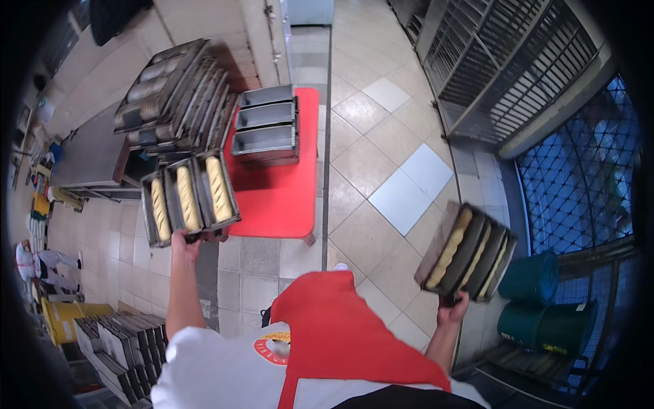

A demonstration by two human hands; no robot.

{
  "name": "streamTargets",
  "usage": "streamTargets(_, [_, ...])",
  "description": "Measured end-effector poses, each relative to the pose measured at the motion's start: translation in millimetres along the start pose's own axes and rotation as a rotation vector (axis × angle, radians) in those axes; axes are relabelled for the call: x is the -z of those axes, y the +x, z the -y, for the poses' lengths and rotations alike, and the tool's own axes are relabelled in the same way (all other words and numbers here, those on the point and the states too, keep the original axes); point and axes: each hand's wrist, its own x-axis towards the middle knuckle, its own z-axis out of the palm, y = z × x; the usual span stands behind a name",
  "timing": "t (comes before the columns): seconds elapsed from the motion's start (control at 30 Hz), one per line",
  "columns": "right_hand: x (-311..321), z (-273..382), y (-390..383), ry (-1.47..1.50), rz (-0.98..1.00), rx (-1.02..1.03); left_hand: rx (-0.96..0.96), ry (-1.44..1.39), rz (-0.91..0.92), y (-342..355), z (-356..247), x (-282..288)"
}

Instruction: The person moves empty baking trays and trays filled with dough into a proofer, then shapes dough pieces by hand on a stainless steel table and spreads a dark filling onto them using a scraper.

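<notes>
My left hand point(184, 247) is closed on the near end of a dark loaf pan point(205, 196) with three joined compartments. Each compartment bears a long pale piece of dough point(185, 198) with slanted cuts across its top. Far out to the right, my right hand point(452, 310) grips the near edge of another three-part loaf pan point(466, 252). That pan is tilted, and long dough pieces point(450, 251) lie in its compartments. Both pans are held up off the floor. Parts of the fingers are hidden under the pans.
Empty loaf pans point(265, 141) are stacked on a red table point(276, 211) beyond my left hand. Behind stands a high pile of dark pans point(174, 99). More pans point(122, 347) stand lower left. Green drums point(545, 327) and a metal rack point(504, 65) line the right. A person point(51, 262) is far left.
</notes>
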Motion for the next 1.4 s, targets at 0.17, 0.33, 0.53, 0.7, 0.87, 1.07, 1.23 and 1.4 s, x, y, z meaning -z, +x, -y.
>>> streamTargets(0.17, [-95,50,110,-0.082,-0.015,-0.032,-0.146,-0.137,-0.009,-112,53,-56])
streamTargets(0.33, [-151,84,284,-0.165,0.088,-0.117,-0.332,-0.25,-0.162,-162,110,-209])
streamTargets(0.53, [-283,114,511,-0.3,0.24,-0.186,-0.365,-0.321,-0.007,-108,182,-393])
streamTargets(0.7, [-431,114,643,-0.338,0.348,-0.308,-0.341,-0.379,-0.025,-91,223,-592])
streamTargets(0.87, [-571,85,769,-0.292,0.445,-0.427,-0.267,-0.387,0.052,-25,258,-759])
streamTargets(1.07, [-741,60,927,-0.279,0.489,-0.445,-0.182,-0.424,-0.013,149,275,-906])
streamTargets(1.23, [-864,63,1028,-0.35,0.401,-0.438,-0.172,-0.356,0.047,261,246,-1066])
streamTargets(1.4, [-968,42,1141,-0.34,0.241,-0.389,-0.101,-0.346,0.096,401,218,-1210])
